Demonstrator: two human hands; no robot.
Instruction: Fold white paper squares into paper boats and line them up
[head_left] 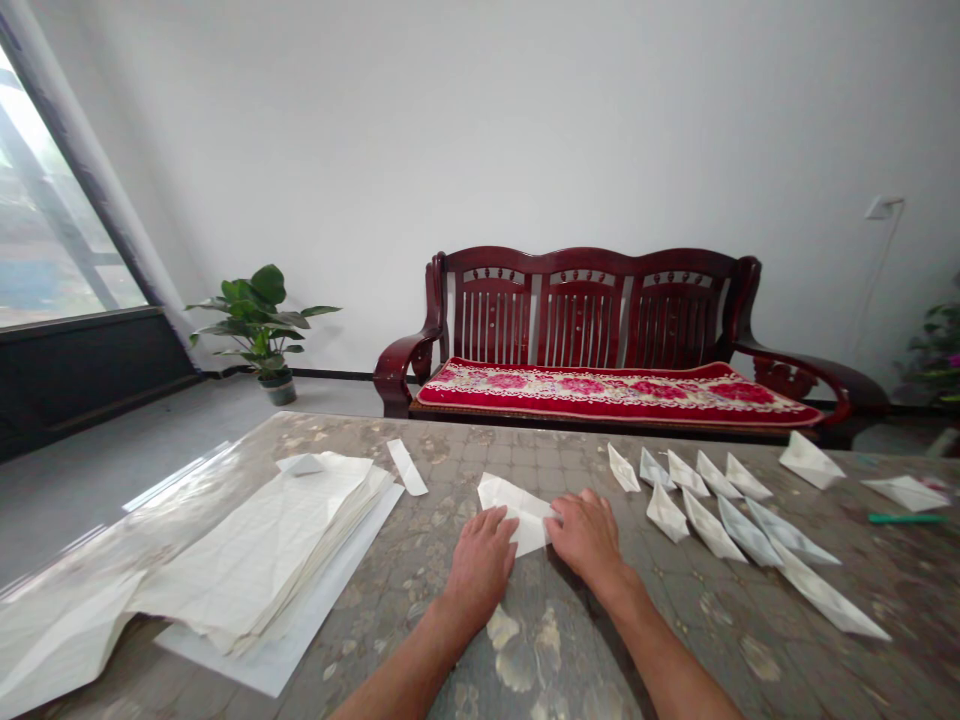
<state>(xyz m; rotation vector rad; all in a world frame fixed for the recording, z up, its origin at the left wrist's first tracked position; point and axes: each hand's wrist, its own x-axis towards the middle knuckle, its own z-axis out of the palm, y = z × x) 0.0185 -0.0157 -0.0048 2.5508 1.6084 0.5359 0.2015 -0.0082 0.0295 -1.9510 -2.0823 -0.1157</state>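
Note:
A partly folded piece of white paper (525, 502) lies on the table between my hands, with creases across it. My left hand (481, 555) has its fingers curled over the paper's lower left side. At the right end, my right hand (589, 535) grips the edge, thumb towards the middle. Both palms face down, so the undersides of the fingers are hidden. To the right stand several folded paper boats (664, 513) in two rows, mostly white, a few bluish. Two more boats, one of them a larger white paper boat (812, 461), sit further right.
A stack of lined paper sheets (262, 550) spreads over the left of the patterned table (555, 640). Beyond it lies a narrow paper strip (407, 467). A green pen (906, 519) rests at the right. Behind are a wooden bench (581, 310) and a potted plant (270, 325).

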